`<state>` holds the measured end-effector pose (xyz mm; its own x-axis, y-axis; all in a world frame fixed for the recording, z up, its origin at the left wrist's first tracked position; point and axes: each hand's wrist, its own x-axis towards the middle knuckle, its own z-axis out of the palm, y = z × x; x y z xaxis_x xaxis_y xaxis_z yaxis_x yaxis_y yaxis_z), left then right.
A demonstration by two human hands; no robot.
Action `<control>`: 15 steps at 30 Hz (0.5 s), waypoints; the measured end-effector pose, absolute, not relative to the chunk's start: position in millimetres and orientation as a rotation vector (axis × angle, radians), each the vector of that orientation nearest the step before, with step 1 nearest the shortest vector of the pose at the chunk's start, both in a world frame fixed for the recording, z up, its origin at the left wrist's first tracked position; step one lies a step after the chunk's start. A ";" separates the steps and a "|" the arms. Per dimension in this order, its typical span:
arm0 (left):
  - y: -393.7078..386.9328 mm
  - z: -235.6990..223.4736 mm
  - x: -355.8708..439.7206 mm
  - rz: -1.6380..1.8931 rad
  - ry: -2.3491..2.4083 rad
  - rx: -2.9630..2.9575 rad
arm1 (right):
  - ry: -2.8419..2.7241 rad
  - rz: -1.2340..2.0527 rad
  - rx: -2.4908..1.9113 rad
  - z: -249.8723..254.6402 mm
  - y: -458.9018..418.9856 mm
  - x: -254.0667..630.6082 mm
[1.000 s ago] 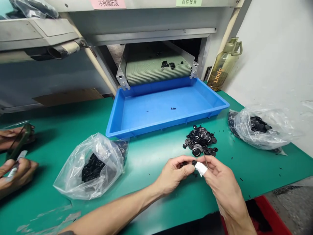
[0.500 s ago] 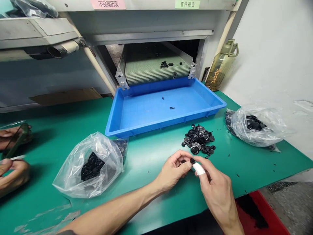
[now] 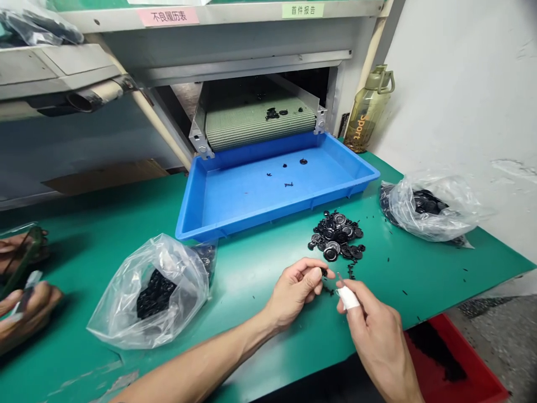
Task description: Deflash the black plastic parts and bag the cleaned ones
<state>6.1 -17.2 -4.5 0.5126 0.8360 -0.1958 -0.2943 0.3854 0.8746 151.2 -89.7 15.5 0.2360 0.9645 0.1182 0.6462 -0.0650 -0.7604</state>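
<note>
My left hand (image 3: 296, 288) is curled in a pinch, with a small black round part (image 3: 324, 272) between thumb and fingers. Just to its right, my right hand (image 3: 371, 327) has its fingers drawn together; a white wrap (image 3: 347, 297) covers one fingertip and what it pinches is too small to make out. Both hands hover over the green table (image 3: 260, 268). A pile of black and silver round parts (image 3: 337, 242) lies just beyond them.
A blue tray (image 3: 235, 215) sits under the conveyor belt (image 3: 258, 123) and holds a few black bits. Clear bags of black parts lie at left (image 3: 155, 288) and right (image 3: 428, 207). A water bottle (image 3: 369, 112) stands by the wall. Another person's hands (image 3: 20, 291) are at far left. A red bin (image 3: 453, 364) sits below.
My hands have come apart: the right hand pulled back toward me, the left kept the black part. More small parts dropped from the belt into the blue tray. The view shifted slightly.
</note>
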 end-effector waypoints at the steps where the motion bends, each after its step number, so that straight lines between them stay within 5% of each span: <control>1: -17.3 -4.8 6.0 0.815 0.709 0.897 | -1.478 0.632 -1.784 15.6 -91.6 150.0; 15: -18.2 -5.9 5.3 0.780 0.670 0.837 | -1.087 1.461 -1.475 22.6 -80.3 137.8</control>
<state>5.3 -18.2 -5.9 0.5441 0.8126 -0.2090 -0.3287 0.4356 0.8380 137.8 -80.3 22.6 -0.0254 0.9422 -0.3341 0.0492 -0.3327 -0.9418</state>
